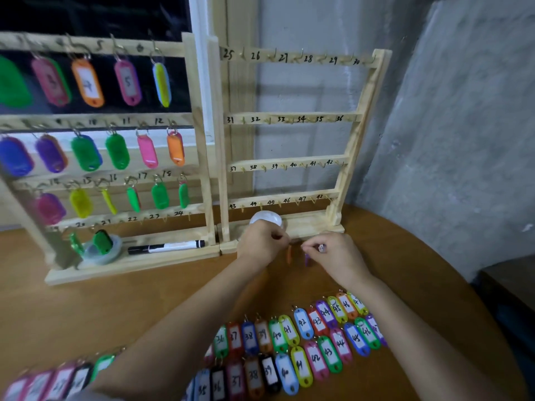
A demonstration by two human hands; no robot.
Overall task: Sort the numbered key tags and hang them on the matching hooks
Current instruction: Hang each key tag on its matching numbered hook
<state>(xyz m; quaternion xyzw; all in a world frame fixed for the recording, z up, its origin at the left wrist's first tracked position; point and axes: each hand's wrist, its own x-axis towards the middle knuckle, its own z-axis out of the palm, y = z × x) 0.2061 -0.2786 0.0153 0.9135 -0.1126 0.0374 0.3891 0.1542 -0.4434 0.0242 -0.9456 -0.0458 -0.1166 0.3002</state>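
Note:
My left hand (262, 244) pinches the ring of an orange key tag (288, 254) that hangs edge-on below its fingers. My right hand (330, 250) pinches a purple key tag (307, 259), also hanging edge-on. Both hands are just in front of the base of the right wooden rack (292, 118), whose hooks numbered 25 to 48 are bare. The left wooden rack (199, 157) carries several coloured tags on its upper three rows. Two rows of numbered key tags (301, 342) lie on the table near me, numbers 35 to 47 readable.
A black-and-white marker (166, 246) and a clear tape roll (101, 251) with green tags in it lie on the left rack's base. A white round lid (266, 219) sits on the right rack's base behind my left hand. The round wooden table (144, 299) ends at right by a grey wall.

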